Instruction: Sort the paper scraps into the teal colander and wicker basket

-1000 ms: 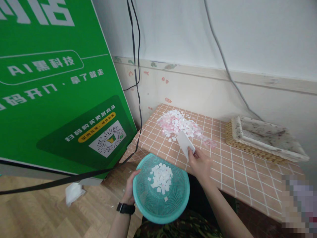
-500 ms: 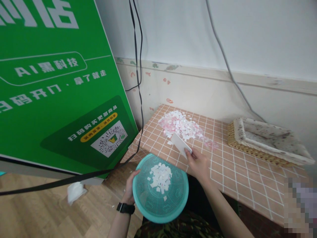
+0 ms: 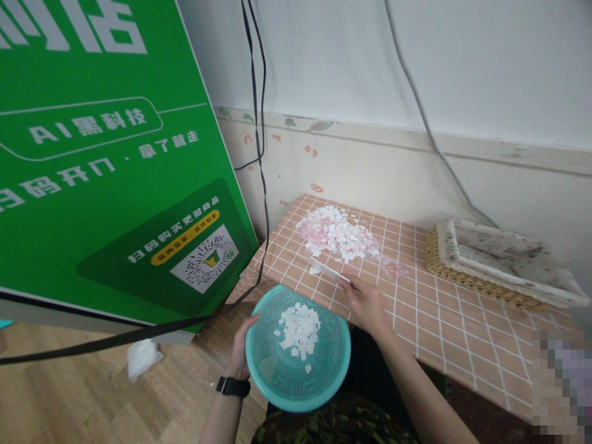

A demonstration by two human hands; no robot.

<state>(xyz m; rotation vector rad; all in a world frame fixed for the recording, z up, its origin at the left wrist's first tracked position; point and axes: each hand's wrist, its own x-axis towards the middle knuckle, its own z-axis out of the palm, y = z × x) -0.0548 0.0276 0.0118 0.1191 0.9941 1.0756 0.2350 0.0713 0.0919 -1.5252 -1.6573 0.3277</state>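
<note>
A tall green panel (image 3: pixel 139 142) stood to the left of the turquoise basket (image 3: pixel 298 405), and beyond the basket stretched the table (image 3: pixel 462 327), covered in a checked cloth. Far to the basket's right, on that table, sat a lined wicker basket (image 3: pixel 437 262).

The right forearm came up from the basket's right side and slanted inward over the table edge. Its wrist was fairly straight, and the right hand (image 3: pixel 365 302) hung just beyond the basket's upper-right rim. The left forearm rose at the basket's lower left — a dark watch (image 3: pixel 234 387) at the wrist — and the left hand (image 3: pixel 242 345) clasped the basket's left rim, thumb along the edge, the other fingers mostly hidden beneath.

Past the basket, on the table, lay a heap of white and pink paper (image 3: pixel 337 231). Inside the basket was a smaller pile of white squares (image 3: pixel 300 330). The right fingers pinched the near end of a white card (image 3: pixel 329 270) — turned almost edge-on, between basket and heap.
</note>
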